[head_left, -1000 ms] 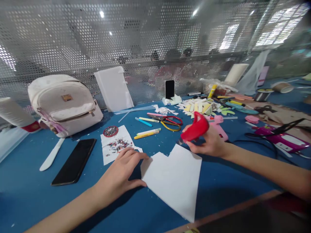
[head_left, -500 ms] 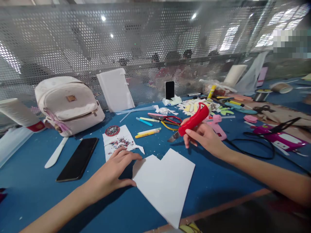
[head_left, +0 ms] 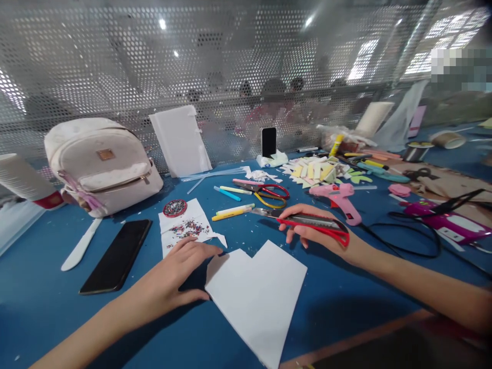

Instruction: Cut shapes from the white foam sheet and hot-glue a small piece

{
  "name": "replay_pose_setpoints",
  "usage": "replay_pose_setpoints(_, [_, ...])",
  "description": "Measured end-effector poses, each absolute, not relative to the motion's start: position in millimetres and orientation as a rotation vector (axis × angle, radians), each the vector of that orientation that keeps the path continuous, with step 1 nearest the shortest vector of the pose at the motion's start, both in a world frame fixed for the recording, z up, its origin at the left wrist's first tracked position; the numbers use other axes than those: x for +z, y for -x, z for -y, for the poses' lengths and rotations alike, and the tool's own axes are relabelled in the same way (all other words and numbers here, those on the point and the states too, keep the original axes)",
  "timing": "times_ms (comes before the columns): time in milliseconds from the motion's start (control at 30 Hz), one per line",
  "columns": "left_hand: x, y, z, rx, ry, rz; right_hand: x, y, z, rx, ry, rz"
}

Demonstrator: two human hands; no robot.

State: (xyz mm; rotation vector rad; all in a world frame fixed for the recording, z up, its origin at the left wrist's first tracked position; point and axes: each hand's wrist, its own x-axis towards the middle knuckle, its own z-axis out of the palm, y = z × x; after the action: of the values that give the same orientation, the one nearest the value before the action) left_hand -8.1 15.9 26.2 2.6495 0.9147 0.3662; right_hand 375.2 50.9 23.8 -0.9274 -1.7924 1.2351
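Since half a second earlier, right hand [head_left: 319, 233] tipped the red utility knife [head_left: 303, 221] flat, gripped, blade pointing left. White sheet [head_left: 255, 294] lay just below it, left hand [head_left: 175, 274] spread, pinning its edge.

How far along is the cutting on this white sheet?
Done: the sheet already has a notch in its top edge. In hand: the left hand rests at its corner, the right hand holds a red knife clear of it. No cut is under way.
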Motion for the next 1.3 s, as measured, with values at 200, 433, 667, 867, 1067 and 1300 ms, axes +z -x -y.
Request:
replay_pose_setpoints(200, [32.8, 56.4, -7.8, 0.34, -2.569, -1.141, 29.8, -385.9, -40.1, 1.104, 0.979, 2.024])
replay_pose_setpoints(433, [26.8, 52.5, 12.5, 0.504, -2.787, -1.137, 25.7, -392.0, -36.3, 0.95, 1.111, 2.319])
replay_pose_setpoints(667, [18.1, -1.3, 17.5, 0.561, -3.097, -0.893, 22.6, -383.8, -43.7, 1.002, 1.102, 2.443])
replay_pose_setpoints(867, [19.6, -18.9, 8.2, 0.559, -3.133, -0.821, 21.3, -388.7, -42.2, 1.009, 1.072, 2.465])
replay_pose_setpoints(1067, [13.5, -28.7, 4.9, 0.543, -3.137, -0.831, 18.3, -397.9, -42.9, 0.929, 1.084, 2.462])
replay_pose_setpoints(1300, [6.1, -28.3, -8.2, 0.52, -3.096, -0.948, 9.7, -406.0, -46.3, 0.791, 1.124, 2.486])
